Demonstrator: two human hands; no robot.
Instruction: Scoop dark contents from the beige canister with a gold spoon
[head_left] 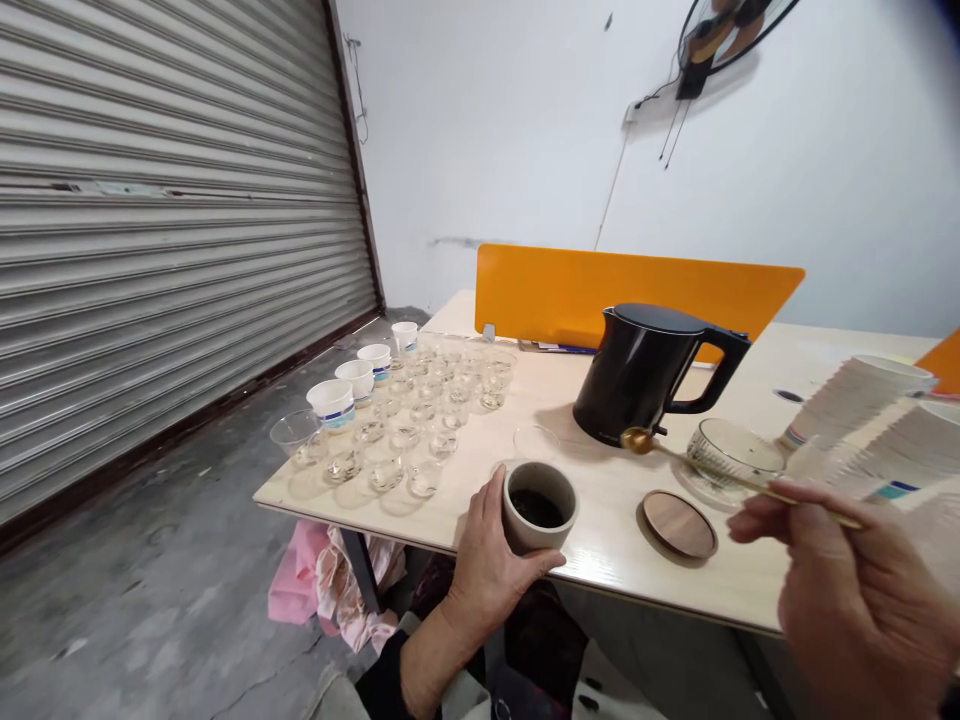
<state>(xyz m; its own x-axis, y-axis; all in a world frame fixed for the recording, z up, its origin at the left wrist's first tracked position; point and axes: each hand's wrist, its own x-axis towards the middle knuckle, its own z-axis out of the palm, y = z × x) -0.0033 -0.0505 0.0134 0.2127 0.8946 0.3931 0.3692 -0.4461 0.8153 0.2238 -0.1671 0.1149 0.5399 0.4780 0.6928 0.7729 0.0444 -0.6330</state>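
Note:
My left hand (491,560) is wrapped round a beige cup (544,540) at the table's front edge. Dark contents show inside the cup. Between the fingertips of my right hand (847,570) is the thin handle of a gold spoon (637,441), its bowl pointing left, near the base of the black kettle (637,375). Under the spoon's handle stands a ribbed glass bowl (731,462). A round wooden coaster (680,525) lies between my two hands. Just behind the beige cup is a clear cup (535,440).
Several clear cups (405,440) stand in rows on the left of the table (600,520), with several white paper cups (330,400) along its left edge. Stacked paper cups (855,400) lean at the right. An orange divider (540,290) rises behind the kettle.

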